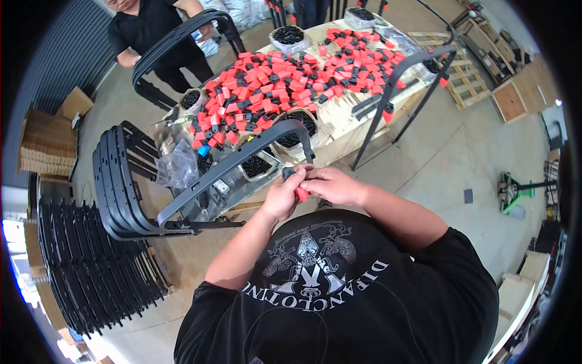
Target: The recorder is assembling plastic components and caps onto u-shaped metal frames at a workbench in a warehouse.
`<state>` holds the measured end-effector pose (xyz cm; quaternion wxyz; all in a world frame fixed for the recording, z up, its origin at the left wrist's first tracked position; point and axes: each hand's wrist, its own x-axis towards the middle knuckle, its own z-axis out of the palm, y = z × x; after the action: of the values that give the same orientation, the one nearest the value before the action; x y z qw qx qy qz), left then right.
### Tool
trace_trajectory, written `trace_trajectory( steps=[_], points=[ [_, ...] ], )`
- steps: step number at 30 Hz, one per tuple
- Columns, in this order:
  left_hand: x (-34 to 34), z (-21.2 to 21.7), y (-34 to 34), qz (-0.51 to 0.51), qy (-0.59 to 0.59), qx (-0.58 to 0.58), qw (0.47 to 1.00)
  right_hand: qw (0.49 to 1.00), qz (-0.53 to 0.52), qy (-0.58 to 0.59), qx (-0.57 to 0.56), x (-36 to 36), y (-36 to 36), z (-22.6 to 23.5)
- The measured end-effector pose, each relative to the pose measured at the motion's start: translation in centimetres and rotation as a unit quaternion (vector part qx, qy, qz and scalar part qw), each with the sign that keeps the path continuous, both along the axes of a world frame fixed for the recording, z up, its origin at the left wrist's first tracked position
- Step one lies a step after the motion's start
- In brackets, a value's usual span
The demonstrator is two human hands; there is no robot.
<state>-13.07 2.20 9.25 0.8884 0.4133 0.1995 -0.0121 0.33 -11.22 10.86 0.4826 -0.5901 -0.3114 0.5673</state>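
Close together in front of my chest, both hands are closed around a small red-and-black plastic piece (301, 194). Its red part shows below my fingers; much of the rest is hidden. My left hand (282, 195) grips it from the left, with a dark part showing by the thumb. From the right, my right hand (332, 185) pinches at the same piece. Just beyond my fingers is the end of a curved black tubular frame (236, 159), which leans along the table's near left side. A large heap of similar red and black pieces (254, 88) covers the table.
Tubs of black fasteners (256, 166) stand on the wooden table (339, 124). Several black frames (115, 176) are stacked at the left, another frame (397, 79) at the right. A co-worker (160, 30) holds a frame across the table. A green pallet jack (515, 193) stands far right.
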Motion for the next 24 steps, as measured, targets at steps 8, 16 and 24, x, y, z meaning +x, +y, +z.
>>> trace_trajectory(
  steps=[8, 16, 24],
  points=[
    [-2.3, -0.1, -0.4, 0.146, 0.025, 0.208, 0.967, 0.918, -0.205, 0.340, 0.009, -0.2, -3.4, 2.1],
    [-1.3, 5.0, -1.9, 0.086, -0.066, 0.623, 0.775, 0.919, -0.223, 0.324, 0.015, -0.3, -1.2, 0.1],
    [1.6, 4.2, -1.9, 0.034, -0.007, 0.733, 0.680, 0.956, -0.140, 0.249, -0.066, 2.4, 0.6, -1.0]
  ],
)
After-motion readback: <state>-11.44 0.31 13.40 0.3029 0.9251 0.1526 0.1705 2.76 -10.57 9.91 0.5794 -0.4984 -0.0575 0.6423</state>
